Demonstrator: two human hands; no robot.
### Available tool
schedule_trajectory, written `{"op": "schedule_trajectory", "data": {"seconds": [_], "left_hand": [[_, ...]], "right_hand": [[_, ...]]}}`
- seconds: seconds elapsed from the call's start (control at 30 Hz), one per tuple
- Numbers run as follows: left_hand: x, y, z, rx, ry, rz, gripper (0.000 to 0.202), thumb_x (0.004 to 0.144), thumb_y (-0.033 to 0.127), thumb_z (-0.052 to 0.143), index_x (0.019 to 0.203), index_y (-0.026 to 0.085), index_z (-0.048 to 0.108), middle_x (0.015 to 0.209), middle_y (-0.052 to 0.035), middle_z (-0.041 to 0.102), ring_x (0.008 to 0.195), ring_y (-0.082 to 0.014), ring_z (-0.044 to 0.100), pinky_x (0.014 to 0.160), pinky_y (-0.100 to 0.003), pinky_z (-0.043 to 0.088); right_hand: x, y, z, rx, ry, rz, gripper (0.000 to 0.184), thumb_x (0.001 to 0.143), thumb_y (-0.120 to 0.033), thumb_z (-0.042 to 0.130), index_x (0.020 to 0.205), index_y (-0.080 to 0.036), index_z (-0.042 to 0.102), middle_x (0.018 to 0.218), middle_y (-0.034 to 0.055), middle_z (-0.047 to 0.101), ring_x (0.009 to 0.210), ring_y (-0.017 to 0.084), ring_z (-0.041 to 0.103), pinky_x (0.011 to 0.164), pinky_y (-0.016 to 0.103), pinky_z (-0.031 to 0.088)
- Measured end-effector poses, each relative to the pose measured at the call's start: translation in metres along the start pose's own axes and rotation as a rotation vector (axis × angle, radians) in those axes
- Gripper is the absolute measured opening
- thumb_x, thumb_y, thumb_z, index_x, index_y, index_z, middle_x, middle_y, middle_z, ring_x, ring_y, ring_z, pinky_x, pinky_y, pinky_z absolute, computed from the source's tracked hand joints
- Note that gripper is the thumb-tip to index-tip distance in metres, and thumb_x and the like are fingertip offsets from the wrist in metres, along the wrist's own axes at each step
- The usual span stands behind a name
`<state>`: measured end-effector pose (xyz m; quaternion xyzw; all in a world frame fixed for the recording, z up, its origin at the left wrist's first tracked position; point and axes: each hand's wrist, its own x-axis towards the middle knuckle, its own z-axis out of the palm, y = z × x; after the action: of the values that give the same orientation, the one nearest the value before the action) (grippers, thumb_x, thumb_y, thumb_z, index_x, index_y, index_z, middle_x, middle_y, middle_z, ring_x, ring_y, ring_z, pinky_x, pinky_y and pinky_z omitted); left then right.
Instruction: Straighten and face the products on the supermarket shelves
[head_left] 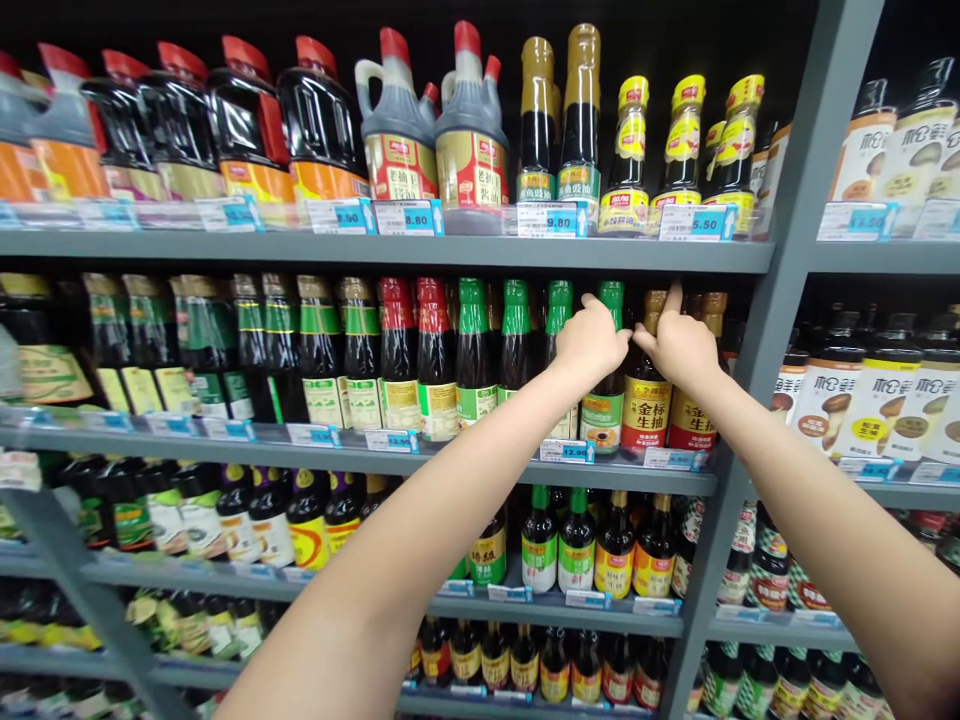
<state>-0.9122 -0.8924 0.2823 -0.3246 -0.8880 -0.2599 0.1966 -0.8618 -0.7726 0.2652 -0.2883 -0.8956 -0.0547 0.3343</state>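
My left hand [592,342] reaches to the second shelf, in front of a green-capped sauce bottle [602,420] with a green label. One finger points up and the thumb stretches right, toward my other hand. Beside it, my right hand [681,348] is before the gold-necked soy sauce bottles [645,410] with yellow and red labels. Its index finger points up near the bottle tops and its thumb sticks out to the left. Both hands look open, fingers apart. Whether they touch the bottles I cannot tell, and some fingers are hidden.
Overhead, a grey shelf edge [480,250] runs close above my hands. A grey upright [787,260] stands just right. Large red-capped jugs [472,160] fill the upper shelf. Small bottles [577,545] line the shelf below, and price tags [568,452] hang along the edges.
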Motion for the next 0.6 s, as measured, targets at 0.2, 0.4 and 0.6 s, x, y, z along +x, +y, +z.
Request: {"op": "schedule_trajectory", "data": {"seconds": [0.2, 0.4, 0.6], "left_hand": [[-0.007, 0.002, 0.001, 0.104, 0.03, 0.042, 0.051, 0.096, 0.044, 0.049, 0.126, 0.002, 0.047, 0.114, -0.0249, 0.067, 0.106, -0.0328, 0.066, 0.084, -0.037, 0.052], [-0.002, -0.01, -0.003, 0.073, -0.131, 0.109, 0.061, 0.099, 0.038, 0.04, 0.141, -0.005, 0.027, 0.119, -0.0301, 0.064, 0.112, -0.0348, 0.064, 0.085, -0.037, 0.05], [0.003, -0.011, -0.004, 0.052, -0.201, 0.146, 0.052, 0.1, 0.036, 0.04, 0.135, -0.002, 0.036, 0.118, -0.0281, 0.065, 0.109, -0.0339, 0.065, 0.082, -0.036, 0.05]], "right_hand": [[-0.001, -0.001, 0.003, -0.018, 0.0, 0.011, 0.086, 0.095, -0.048, 0.041, 0.151, 0.005, 0.003, 0.102, 0.0254, 0.067, 0.088, 0.036, 0.066, 0.075, 0.042, 0.051], [-0.001, -0.004, 0.002, -0.032, -0.001, 0.0, 0.087, 0.096, -0.046, 0.039, 0.151, 0.006, -0.004, 0.101, 0.0263, 0.066, 0.087, 0.036, 0.066, 0.074, 0.042, 0.05], [-0.002, -0.004, 0.001, -0.032, 0.001, 0.007, 0.09, 0.095, -0.046, 0.04, 0.15, 0.007, -0.008, 0.103, 0.0272, 0.066, 0.087, 0.035, 0.065, 0.075, 0.042, 0.05]]}}
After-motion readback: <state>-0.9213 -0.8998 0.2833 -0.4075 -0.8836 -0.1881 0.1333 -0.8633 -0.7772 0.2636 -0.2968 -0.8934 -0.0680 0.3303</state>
